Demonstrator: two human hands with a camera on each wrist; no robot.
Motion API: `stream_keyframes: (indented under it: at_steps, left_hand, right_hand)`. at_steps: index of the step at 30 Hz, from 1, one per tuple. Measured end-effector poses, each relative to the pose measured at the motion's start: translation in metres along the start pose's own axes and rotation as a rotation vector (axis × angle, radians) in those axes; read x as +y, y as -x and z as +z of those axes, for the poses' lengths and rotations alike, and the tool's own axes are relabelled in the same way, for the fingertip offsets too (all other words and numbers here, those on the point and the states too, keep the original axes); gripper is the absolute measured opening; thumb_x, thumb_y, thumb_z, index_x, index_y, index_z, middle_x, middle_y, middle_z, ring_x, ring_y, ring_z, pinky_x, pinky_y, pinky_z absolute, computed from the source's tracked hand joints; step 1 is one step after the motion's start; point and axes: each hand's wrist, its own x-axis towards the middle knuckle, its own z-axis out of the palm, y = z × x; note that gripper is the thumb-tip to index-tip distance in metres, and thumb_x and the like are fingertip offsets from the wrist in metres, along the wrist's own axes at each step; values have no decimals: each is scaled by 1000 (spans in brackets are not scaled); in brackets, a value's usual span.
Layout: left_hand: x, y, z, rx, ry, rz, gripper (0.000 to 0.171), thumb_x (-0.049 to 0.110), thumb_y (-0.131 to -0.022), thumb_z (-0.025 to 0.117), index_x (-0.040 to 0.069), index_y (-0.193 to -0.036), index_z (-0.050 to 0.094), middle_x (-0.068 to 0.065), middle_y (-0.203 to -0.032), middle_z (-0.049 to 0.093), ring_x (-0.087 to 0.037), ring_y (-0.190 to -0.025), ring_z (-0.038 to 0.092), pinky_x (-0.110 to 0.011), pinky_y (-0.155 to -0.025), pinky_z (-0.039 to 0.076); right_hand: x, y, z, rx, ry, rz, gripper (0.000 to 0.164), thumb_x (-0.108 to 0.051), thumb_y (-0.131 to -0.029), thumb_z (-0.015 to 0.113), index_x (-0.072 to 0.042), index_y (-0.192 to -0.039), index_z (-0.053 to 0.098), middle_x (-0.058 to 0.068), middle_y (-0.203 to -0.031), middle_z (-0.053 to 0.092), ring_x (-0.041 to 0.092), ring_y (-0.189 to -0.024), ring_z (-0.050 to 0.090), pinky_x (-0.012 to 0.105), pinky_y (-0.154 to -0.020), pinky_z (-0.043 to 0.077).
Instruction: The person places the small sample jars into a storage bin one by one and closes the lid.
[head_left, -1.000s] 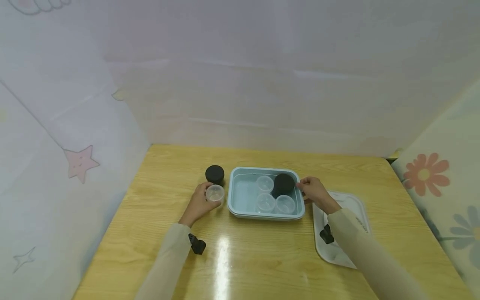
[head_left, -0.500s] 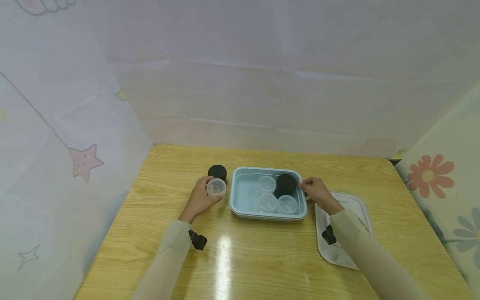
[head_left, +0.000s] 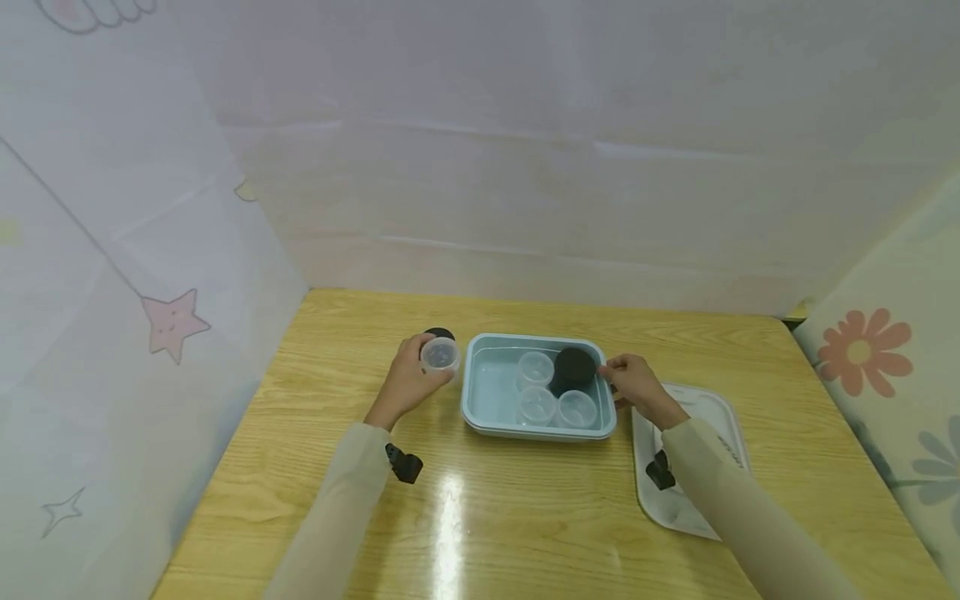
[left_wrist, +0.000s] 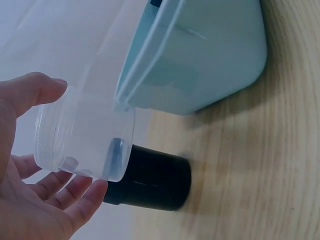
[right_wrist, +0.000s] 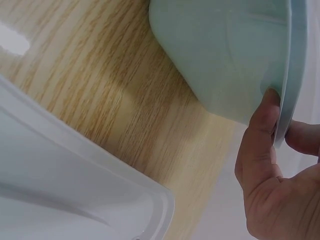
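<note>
A clear plastic jar (left_wrist: 90, 135) is held by its sides between the thumb and fingers of my left hand (head_left: 408, 379), raised above the table just left of the basin. Behind it stands a black jar (left_wrist: 155, 180), mostly hidden in the head view. My right hand (head_left: 636, 387) pinches the right rim of the light blue basin (head_left: 487, 432), thumb on one side and fingers on the other. Inside the basin's right half sit a black jar (head_left: 575, 367) and three clear jars, among them a front clear jar (head_left: 577, 410).
A white tray-like lid (head_left: 675, 508) lies on the wooden table (head_left: 540, 517) to the right, partly under my right forearm. Pale printed sheets (head_left: 480, 167) stand behind the table and at both sides.
My left hand has lifted the clear jar and carried it away from me, so it now covers most of the black jar behind. The right hand keeps its hold on the rim.
</note>
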Motion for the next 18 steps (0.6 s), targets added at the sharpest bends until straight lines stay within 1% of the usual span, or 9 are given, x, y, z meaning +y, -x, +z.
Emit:
stream_keyframes:
  at_steps: [5, 9, 15, 18]
  left_hand:
    - [9, -6, 1, 3, -5, 9, 65, 23, -81, 73, 9, -137, 43, -13, -130, 45, -31, -115, 50, -50, -93, 46]
    - [16, -12, 4, 4, 8, 15, 68, 25, -82, 72, 8, -140, 41, -14, -130, 44, -30, -114, 50, -49, -92, 47]
    - [29, -22, 13, -1, 19, 54, 68, 25, -82, 73, 5, -138, 42, -16, -132, 45, -34, -117, 49, -51, -94, 45]
    - [34, -28, 19, -21, 37, 54, 68, 26, -82, 73, 5, -139, 41, -16, -134, 43, -34, -120, 47, -51, -97, 44]
  right_hand:
    - [0, 0, 0, 4, -21, -3, 38, -18, -101, 42, 11, -126, 40, 17, -107, 51, 19, -84, 57, 36, -67, 57]
    - [-1, 0, 0, 10, -22, 1, 39, -19, -101, 43, 10, -126, 40, 18, -109, 51, 20, -85, 57, 36, -67, 57]
    - [-1, 1, 0, 7, -17, 12, 38, -19, -101, 43, 10, -126, 40, 17, -107, 52, 19, -85, 57, 36, -68, 57]
    - [-1, 1, 1, 9, -15, 9, 38, -19, -101, 43, 10, -126, 40, 17, -106, 53, 19, -84, 58, 36, -68, 56]
